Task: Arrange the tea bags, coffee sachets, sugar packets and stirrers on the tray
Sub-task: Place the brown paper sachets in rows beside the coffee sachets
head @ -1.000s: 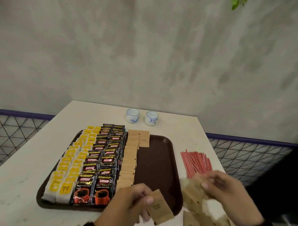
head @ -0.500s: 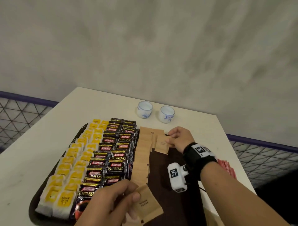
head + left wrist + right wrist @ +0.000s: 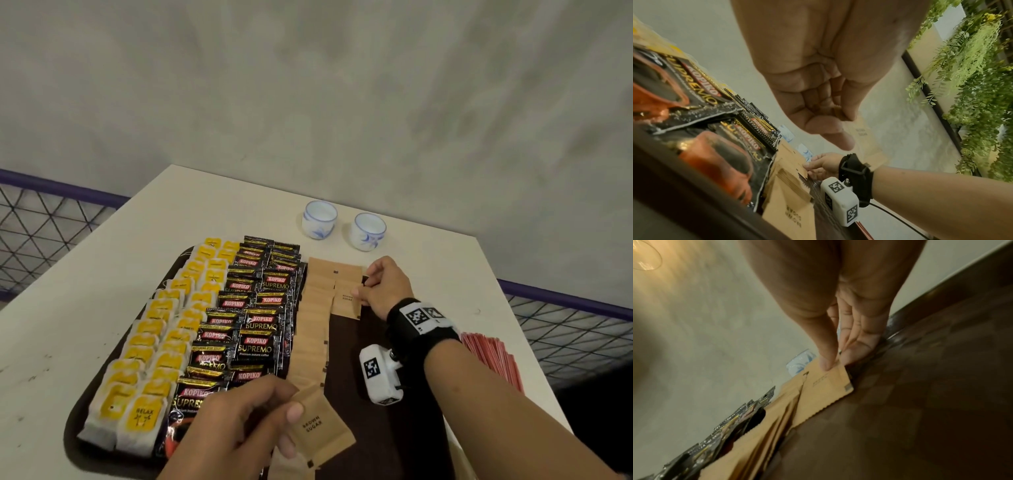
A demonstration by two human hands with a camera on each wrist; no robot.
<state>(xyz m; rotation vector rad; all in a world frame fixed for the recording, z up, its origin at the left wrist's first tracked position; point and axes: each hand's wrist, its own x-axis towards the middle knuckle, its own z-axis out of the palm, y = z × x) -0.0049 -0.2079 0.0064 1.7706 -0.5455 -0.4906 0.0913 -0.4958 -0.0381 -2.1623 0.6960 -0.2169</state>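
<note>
Grey wall (image 3: 342,85) (blotchy), white table (image 3: 85,308)

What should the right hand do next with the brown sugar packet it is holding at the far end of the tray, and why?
Probably let go of it. The right hand pinches the sugar packet, which already seems to lie flat on the tray, starting a second column beside the full sugar row.

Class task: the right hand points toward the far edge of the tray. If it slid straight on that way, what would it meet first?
Probably the tray's far rim, just beyond the right hand pinching a sugar packet; past it stands the right-hand cup. Depth is uncertain.
</note>
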